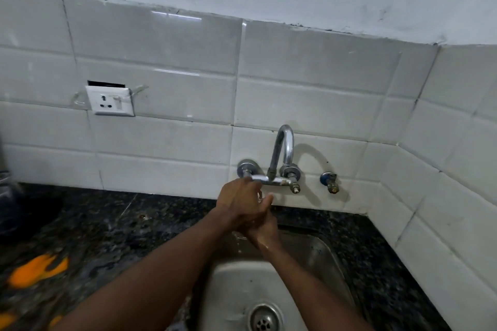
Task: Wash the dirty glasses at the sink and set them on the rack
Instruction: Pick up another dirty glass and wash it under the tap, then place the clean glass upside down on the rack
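The left grip (239, 204) is laid over the right grip (265, 226), its fingers curled down across the other's. The two are pressed together above the back edge of the sink (317, 250). One finger of the right grip is seen sticking up past the left. Whether anything is pinched between them cannot be told, since the palms are hidden. A wet sheen is seen on the right wrist.

The knuckles of the left grip are held just below the left end of the tap (282, 158), a chrome swan-neck fixed to the tiled wall (309, 105). A small valve (329, 183) is mounted on the wall just right of the tap.

The steel sink is set into the dark speckled surface (107, 223) near its back right corner, with the drain (265, 317) at the sink's near side. A white socket (113, 101) is fixed to the tiles well to the left. Blurred orange shapes (37, 269) are seen at the surface's near left edge, and a dark object (16, 209) too blurred to identify stands at its far left.
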